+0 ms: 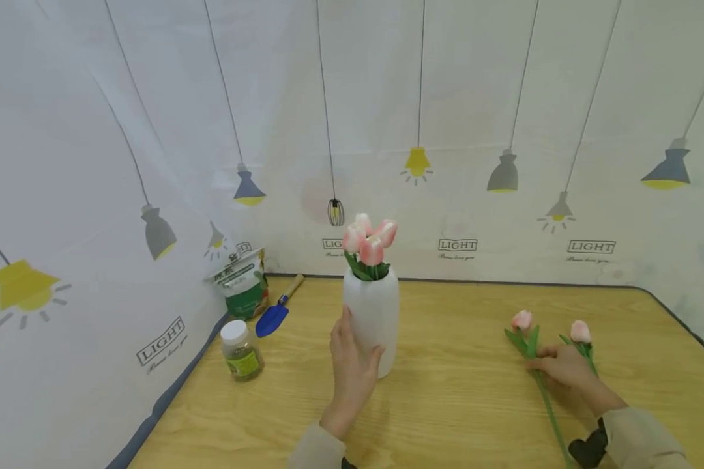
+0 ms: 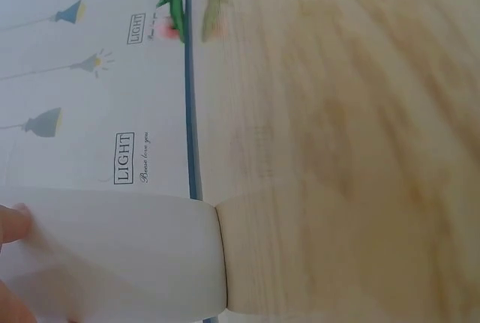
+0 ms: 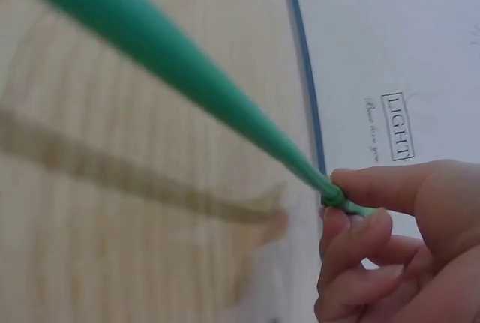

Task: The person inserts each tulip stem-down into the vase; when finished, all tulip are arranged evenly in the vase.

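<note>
A tall white vase point(image 1: 371, 316) stands upright on the table with several pink-and-white artificial tulips point(image 1: 371, 251) in its mouth. My left hand point(image 1: 353, 371) grips its lower side, fingers along the left and thumb at the front right. In the left wrist view only fingertips point(image 2: 11, 225) show on the vase point(image 2: 135, 255). Over to the right, my right hand point(image 1: 566, 368) pinches the green stem point(image 3: 187, 68) of a tulip point(image 1: 522, 320) between thumb and fingers, just below its leaves. Another tulip point(image 1: 579, 332) lies beyond that hand, its stem partly hidden by it.
At the left of the wooden table point(image 1: 446, 417) are a white-lidded jar point(image 1: 242, 355), a blue trowel point(image 1: 272, 319) with a wooden handle, and a green-and-white bag point(image 1: 246, 290) against the wall. A lamp-print curtain point(image 1: 463, 98) borders the back and sides.
</note>
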Available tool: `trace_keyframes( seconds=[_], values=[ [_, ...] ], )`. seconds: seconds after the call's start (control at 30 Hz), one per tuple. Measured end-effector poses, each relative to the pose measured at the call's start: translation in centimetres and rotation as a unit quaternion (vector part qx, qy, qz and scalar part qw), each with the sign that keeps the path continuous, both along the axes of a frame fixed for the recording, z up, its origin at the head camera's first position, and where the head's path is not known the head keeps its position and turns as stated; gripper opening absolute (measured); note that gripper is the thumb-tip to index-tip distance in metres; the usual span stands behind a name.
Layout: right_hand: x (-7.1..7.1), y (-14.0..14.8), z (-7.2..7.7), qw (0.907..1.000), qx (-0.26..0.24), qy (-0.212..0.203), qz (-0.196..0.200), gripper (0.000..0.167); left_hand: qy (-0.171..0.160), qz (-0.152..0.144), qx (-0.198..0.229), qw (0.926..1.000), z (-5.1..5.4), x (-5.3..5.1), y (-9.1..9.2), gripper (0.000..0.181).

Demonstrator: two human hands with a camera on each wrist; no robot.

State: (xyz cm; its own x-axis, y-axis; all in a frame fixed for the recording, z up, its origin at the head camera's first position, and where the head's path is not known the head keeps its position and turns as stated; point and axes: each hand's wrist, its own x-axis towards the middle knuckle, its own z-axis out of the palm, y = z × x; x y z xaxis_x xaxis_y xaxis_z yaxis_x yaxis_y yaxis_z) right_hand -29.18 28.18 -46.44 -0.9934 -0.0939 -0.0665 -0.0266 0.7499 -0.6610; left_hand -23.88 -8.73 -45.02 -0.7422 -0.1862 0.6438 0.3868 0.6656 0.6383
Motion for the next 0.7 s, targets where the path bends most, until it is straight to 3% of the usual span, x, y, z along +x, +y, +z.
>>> trace_keyframes(
  seconds=[0.13,0.27,0.43,0.7],
  values=[
    [0.1,-1.1,1.2,0.9977,-0.067,0.01,0.009,0.052,-0.001,0.001,-0.005,1.0,0.1,0.0,0.1,0.095],
    [0.2,-2.6,3.2,0.9945,-0.089,0.055,-0.005,0.057,-0.004,0.004,-0.009,0.9999,0.2,0.1,0.1,0.095],
    [0.4,-4.4,5.9,0.9907,-0.113,0.071,-0.028,0.066,-0.002,-0.002,-0.007,1.0,0.2,0.2,0.2,0.094],
    [0.6,-8.6,9.9,0.9697,-0.213,0.119,0.004,0.051,0.002,-0.005,-0.013,0.9999,0.3,0.2,0.0,0.095]
  ],
)
